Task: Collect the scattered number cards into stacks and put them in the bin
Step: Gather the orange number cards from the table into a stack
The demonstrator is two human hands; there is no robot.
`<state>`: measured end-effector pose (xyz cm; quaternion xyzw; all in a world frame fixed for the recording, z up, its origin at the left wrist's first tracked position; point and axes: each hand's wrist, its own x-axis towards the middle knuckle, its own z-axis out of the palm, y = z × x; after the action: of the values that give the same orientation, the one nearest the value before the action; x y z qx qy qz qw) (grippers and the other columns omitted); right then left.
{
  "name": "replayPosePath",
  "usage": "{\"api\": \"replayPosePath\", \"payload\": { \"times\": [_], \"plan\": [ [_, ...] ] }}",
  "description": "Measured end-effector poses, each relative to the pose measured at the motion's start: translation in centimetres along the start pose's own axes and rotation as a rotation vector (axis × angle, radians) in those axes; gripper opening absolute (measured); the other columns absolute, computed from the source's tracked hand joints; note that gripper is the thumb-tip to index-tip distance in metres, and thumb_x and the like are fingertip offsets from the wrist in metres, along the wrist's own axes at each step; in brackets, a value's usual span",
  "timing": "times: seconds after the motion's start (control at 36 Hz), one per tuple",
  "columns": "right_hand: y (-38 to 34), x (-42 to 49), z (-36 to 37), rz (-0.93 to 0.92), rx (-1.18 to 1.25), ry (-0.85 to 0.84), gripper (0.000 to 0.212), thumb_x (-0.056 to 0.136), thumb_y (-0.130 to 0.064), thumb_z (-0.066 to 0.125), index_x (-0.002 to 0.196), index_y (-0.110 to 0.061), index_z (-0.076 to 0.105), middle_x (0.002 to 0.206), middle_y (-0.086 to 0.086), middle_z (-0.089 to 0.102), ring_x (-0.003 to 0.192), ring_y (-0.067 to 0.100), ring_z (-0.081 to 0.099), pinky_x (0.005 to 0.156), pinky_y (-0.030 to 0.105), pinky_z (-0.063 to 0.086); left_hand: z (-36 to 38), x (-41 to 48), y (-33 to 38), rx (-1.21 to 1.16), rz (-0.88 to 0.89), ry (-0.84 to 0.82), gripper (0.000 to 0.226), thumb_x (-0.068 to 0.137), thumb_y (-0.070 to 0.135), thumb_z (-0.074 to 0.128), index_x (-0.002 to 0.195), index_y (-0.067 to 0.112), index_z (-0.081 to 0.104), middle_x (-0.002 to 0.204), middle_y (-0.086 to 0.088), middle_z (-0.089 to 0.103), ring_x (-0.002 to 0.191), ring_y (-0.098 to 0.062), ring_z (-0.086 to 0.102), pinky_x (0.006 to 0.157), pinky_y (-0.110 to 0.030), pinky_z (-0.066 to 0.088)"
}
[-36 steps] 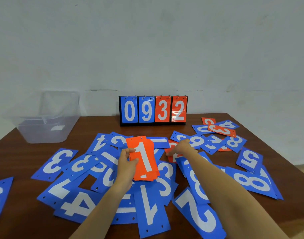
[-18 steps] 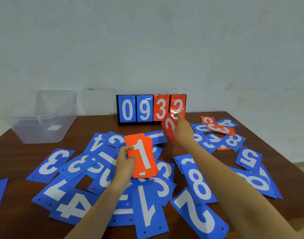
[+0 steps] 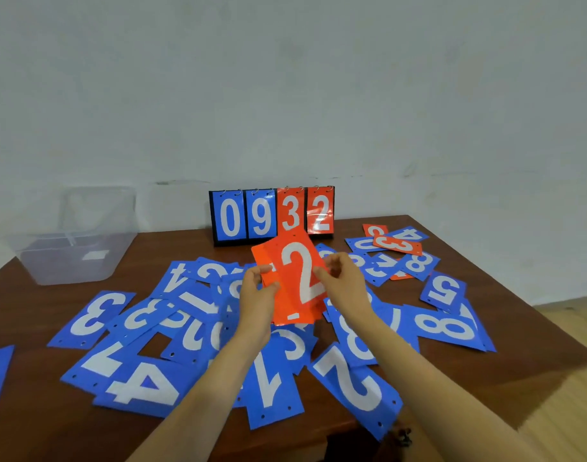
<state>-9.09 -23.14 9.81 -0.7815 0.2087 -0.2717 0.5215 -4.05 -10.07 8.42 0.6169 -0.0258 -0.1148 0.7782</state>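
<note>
Head view, looking down, near table [image 3: 485, 345]

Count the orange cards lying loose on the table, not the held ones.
3, all far right: a back orange card, half covered; the orange 3 card just in front of it; a buried orange card peeking from under blue cards. Others may be hidden.

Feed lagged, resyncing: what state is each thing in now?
Left hand: grips orange stack.
Right hand: pinches the stack's top card, a 2.
Blue cards: scattered flat, overlapping.
Bin: upright, open, no cards visible inside.
Scoreboard: upright, reads 0932.
</note>
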Motion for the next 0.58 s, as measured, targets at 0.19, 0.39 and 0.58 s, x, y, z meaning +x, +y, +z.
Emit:
{"api": "replayPosePath", "payload": {
  "times": [0.19,0.39,0.58],
  "plan": [
    [1.5,-2.1,-1.9,0.044,-0.029,-0.019,0.032,0.085,-0.023,0.067,0.106,-0.017,0.043,0.108,0.004,0.054,0.089,0.014,0.055,0.064,0.016,0.044,3.0,-2.7,-1.2,-0.008,0.056,-0.061,0.024,0.093,0.006,0.053,0.099,0.029,0.055,0.123,0.001,0.055,0.106,-0.022,0.060,0.083,-0.046,0.056],
    [3.0,-1.1,-5.1,0.052,-0.200,-0.094,0.050,0.089,-0.022,0.062,0.133,-0.021,0.040,0.136,0.003,0.046,0.120,0.021,0.049,0.094,0.032,0.045,6.7,-2.1,-2.3,0.074,-0.100,-0.129,0.033,0.092,-0.004,0.042,0.110,0.021,0.048,0.117,-0.004,0.052,0.087,-0.021,0.061,0.065,-0.038,0.057],
    [6.3,4.6,-8.6,0.127,-0.256,-0.147,0.042,0.092,-0.028,0.058,0.131,-0.020,0.045,0.133,0.003,0.049,0.115,0.021,0.052,0.087,0.030,0.047,11.0,1.9,-2.8,0.195,-0.135,-0.208,0.036,0.090,-0.007,0.043,0.108,0.024,0.048,0.129,-0.008,0.050,0.088,-0.021,0.059,0.062,-0.035,0.055]
  ]
}}
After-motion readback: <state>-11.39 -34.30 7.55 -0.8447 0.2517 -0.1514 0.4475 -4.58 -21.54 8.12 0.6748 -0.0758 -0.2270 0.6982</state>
